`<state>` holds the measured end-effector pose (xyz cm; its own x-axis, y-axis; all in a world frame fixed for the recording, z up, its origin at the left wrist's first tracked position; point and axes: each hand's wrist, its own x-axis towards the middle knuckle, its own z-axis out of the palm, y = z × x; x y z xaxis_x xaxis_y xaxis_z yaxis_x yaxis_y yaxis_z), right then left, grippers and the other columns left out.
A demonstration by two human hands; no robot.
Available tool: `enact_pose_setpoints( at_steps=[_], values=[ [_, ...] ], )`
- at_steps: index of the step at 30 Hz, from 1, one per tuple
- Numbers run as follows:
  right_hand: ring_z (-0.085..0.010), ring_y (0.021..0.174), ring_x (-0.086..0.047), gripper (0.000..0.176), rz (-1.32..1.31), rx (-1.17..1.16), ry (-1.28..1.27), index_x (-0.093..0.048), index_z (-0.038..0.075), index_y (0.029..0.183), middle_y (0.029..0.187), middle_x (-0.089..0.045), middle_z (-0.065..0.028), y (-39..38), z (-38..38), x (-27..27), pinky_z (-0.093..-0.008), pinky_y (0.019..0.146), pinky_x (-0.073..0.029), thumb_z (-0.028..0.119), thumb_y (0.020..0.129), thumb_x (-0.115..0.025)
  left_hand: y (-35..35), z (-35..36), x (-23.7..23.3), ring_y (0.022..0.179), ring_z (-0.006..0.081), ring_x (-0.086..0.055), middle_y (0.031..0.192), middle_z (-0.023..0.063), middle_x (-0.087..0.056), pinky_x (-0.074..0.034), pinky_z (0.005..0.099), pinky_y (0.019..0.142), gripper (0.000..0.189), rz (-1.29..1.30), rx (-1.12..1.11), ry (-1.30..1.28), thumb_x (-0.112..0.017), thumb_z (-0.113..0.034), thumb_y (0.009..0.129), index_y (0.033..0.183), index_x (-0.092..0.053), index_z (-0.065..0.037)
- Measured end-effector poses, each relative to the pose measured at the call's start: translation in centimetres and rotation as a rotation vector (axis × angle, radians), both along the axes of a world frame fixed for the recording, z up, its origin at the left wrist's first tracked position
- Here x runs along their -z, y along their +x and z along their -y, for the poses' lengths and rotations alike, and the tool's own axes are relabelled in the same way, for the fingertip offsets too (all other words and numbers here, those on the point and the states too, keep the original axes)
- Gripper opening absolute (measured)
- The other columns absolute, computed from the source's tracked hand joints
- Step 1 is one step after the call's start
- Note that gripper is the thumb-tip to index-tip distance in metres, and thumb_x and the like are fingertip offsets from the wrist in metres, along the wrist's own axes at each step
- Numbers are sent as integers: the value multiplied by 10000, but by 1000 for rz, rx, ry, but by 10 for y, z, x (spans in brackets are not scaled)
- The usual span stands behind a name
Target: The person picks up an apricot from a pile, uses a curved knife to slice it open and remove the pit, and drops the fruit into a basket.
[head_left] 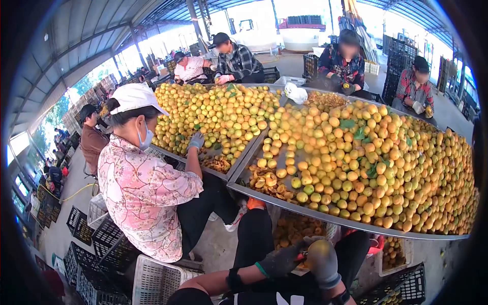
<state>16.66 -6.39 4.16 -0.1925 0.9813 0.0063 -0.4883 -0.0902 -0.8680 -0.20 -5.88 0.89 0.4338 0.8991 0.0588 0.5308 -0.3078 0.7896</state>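
My left hand, in a dark glove with a green cuff, is at the bottom middle with its fingers curled. A small orange-red bit shows by its fingertips, but I cannot make out what it grips. Close beside it, my right hand in a grey glove is closed around a round yellow-orange fruit. Both hands are over my lap. Beneath and beyond them is a crate of orange peelings or cut pieces.
Ahead stands a metal-edged table heaped with similar fruit. At my left sits a person in a white cap, one gloved hand on the fruit. Several people sit across the table. A white crate and black crates stand left.
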Motion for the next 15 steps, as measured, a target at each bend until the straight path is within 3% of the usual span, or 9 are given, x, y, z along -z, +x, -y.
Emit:
enact_pose_setpoints(
  at_steps=[2,4,6,8,10,12,14,15],
  values=[
    [-142,986,-564,314,6,12,21,-496,22,1202,1142,-580,-95,-2,-1,0,-282,893,-471,99,914,-596,-1,1,-16,759,397,-656,841,216,-658,-513,477,627,699,10,-3,96,-588,-295,892,1471,-232,-134],
    [-139,981,-561,325,11,27,39,-498,22,1205,1123,-583,-90,-3,-1,0,-281,893,-465,117,913,-603,-2,1,-39,753,378,-663,858,209,-663,-521,460,620,764,-165,-47,-6,-616,-257,872,1490,-191,-110],
    [-137,944,-571,341,228,114,167,-505,17,1189,1081,-595,-75,-4,-2,0,-265,850,-477,114,893,-644,-4,-1,-39,742,368,-665,850,201,-666,-525,451,620,801,-147,-28,58,-625,-241,862,1500,-162,-98],
    [-136,913,-580,343,202,55,106,-504,14,1177,1057,-600,-70,5,-3,2,-258,825,-483,108,886,-658,-3,-2,-43,731,357,-668,842,192,-669,-528,441,619,838,-130,-14,120,-635,-225,853,1509,-133,-86],
    [-135,882,-588,346,176,1,40,-503,11,1165,1034,-605,-65,13,-2,6,-251,799,-490,103,878,-672,2,0,-51,739,359,-662,903,198,-669,-529,441,634,853,-152,7,63,-641,-216,843,1514,-134,-77],
    [-121,831,-595,350,489,-94,150,-487,10,1151,996,-609,-61,19,0,11,-250,761,-502,66,866,-682,6,4,-54,761,367,-658,983,216,-653,-530,439,649,841,-75,34,127,-647,-223,837,1509,-161,-81],
    [-120,852,-609,382,476,-95,79,-475,10,1148,961,-619,-62,15,6,1,-263,767,-511,78,853,-709,7,6,-55,783,374,-654,1064,234,-637,-531,437,664,831,5,75,183,-653,-231,831,1504,-188,-86],
    [-127,870,-619,402,347,-165,-18,-471,11,1149,952,-621,-55,16,8,-3,-272,761,-519,74,842,-723,3,7,-56,844,366,-657,1109,223,-626,-529,425,726,783,-11,117,142,-628,-179,831,1501,-226,-118]
  ],
)
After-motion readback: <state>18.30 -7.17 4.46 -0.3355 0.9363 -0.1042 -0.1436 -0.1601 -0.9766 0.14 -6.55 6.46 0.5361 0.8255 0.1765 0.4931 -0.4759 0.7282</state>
